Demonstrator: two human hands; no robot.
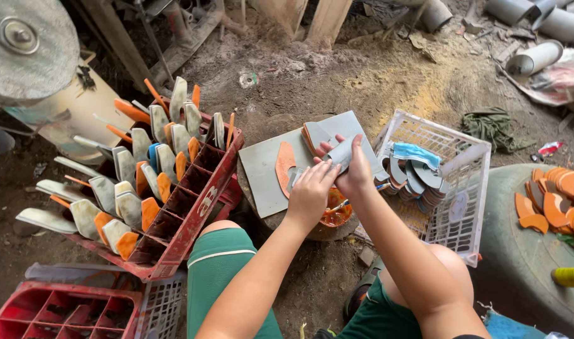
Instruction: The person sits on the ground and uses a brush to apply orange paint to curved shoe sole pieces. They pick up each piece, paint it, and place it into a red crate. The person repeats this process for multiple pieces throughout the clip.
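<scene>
Grey, curved and flat, the shoe-part piece (342, 152) sits pinched in the right hand (355, 172), whose fingers are closed around its lower end while its long axis slants up and to the right, away from the body. The left hand (309, 193) is pressed up against the right from the near side, fingers curled loosely toward the piece; whether it grips a brush or only steadies the piece cannot be told, since the knuckles hide the fingertips. Directly below both hands is a small pot of orange-brown glue (335, 215), so both hands are about equally near it, the left a shade nearer. Beyond the hands lies a grey board (265, 172) with an orange crescent piece (284, 164) resting flat on it and a short stack of grey pieces (313, 134) at its far edge. To the right stands a white plastic basket (463, 207) holding a pile of curved pieces, just beside the right forearm. To the left, a red compartment crate (193, 220) leans, with grey and orange pieces standing upright in its cells. More orange crescents (554, 204) lie well apart at the far right.
</scene>
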